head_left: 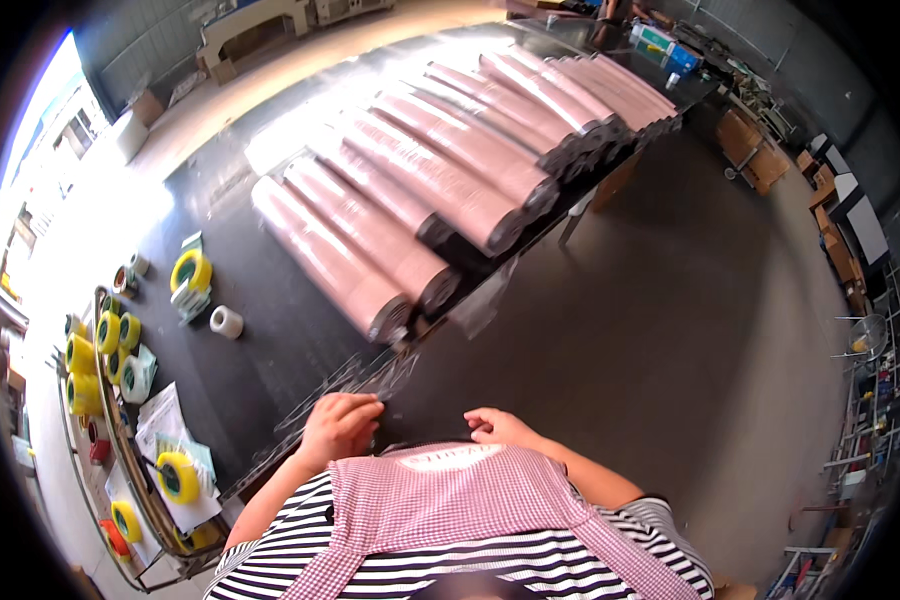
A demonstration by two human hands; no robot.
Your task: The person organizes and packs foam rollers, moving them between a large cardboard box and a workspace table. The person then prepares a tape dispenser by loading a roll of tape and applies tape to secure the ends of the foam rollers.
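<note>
Pink rolls (430, 180) lie with their ends along the edge of the tabletop (240, 365), where a bump might knock one off, while the left hand (340, 430) and right hand (500, 427) curl near that edge, their grip impossible to tell.

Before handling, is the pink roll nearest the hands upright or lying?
Lying: the pink roll stretches lengthwise over the black table.

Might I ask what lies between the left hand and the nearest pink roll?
In the head view, thin, tangled strands lie between the left hand and that roll.
</note>
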